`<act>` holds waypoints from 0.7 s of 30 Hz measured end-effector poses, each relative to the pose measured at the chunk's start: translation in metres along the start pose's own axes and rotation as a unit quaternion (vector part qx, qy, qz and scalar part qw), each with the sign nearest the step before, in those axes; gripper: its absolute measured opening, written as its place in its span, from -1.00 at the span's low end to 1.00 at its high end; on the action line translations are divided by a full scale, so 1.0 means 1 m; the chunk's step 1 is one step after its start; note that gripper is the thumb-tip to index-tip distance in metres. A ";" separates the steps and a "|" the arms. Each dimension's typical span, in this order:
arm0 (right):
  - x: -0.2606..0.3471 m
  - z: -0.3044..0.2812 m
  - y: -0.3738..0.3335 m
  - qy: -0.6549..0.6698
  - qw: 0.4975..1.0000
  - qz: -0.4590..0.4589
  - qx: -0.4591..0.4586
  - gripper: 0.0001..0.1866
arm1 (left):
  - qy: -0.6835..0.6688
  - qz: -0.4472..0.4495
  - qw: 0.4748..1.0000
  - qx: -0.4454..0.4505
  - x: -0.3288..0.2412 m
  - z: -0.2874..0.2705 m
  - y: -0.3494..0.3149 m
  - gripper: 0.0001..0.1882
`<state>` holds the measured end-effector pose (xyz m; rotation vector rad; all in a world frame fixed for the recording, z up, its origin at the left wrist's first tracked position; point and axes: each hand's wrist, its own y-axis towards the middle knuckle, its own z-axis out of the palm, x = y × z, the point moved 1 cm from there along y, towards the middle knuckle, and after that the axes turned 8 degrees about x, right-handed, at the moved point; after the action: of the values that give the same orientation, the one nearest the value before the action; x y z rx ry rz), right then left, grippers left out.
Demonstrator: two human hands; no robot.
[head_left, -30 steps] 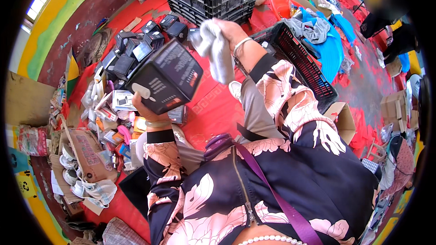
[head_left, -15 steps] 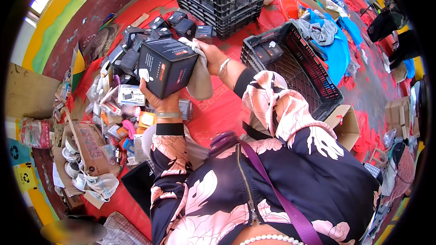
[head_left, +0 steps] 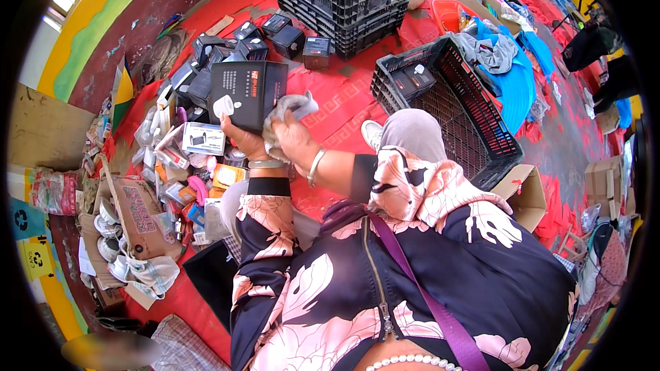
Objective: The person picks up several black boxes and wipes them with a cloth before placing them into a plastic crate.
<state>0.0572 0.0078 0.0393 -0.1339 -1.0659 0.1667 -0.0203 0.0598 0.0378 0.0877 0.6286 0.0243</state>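
A black cardboard box (head_left: 242,88), printed with a picture of a white cup, is held up in front of me. My left hand (head_left: 246,143) grips it by its lower edge, with the thumb on the front face. At the box's lower right side, my right hand (head_left: 299,145) clutches a grey cloth (head_left: 297,103) that rests against the box. The fingers of my right hand are curled into the cloth and partly hidden.
Several smaller black boxes (head_left: 287,41) lie on the red floor covering beyond. A black crate (head_left: 474,113) with a few boxes inside stands to the right, and stacked crates (head_left: 337,0) rise at the back. On the left are mixed small packages (head_left: 205,139) and a carton of cups (head_left: 141,216).
The box has turned so a broad printed face shows. My right hand and the cloth have come down from its upper right edge to its lower right side.
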 end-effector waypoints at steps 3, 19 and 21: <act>-0.010 -0.004 -0.009 -0.167 0.957 -0.232 0.055 -0.63 | -0.026 0.001 1.000 -0.005 -0.003 0.000 0.000 -0.29; 0.077 0.001 0.014 -0.014 0.973 -0.227 0.034 -0.53 | 0.000 0.059 0.998 -0.005 -0.009 0.044 -0.016 -0.41; 0.076 0.001 0.001 -0.147 0.955 -0.257 0.030 -0.51 | -0.017 0.047 0.999 -0.001 -0.004 0.050 -0.016 -0.41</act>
<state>0.0925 0.0241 0.1046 0.2327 -1.3567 -0.2589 0.0057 0.0398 0.0791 0.1161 0.5893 0.1140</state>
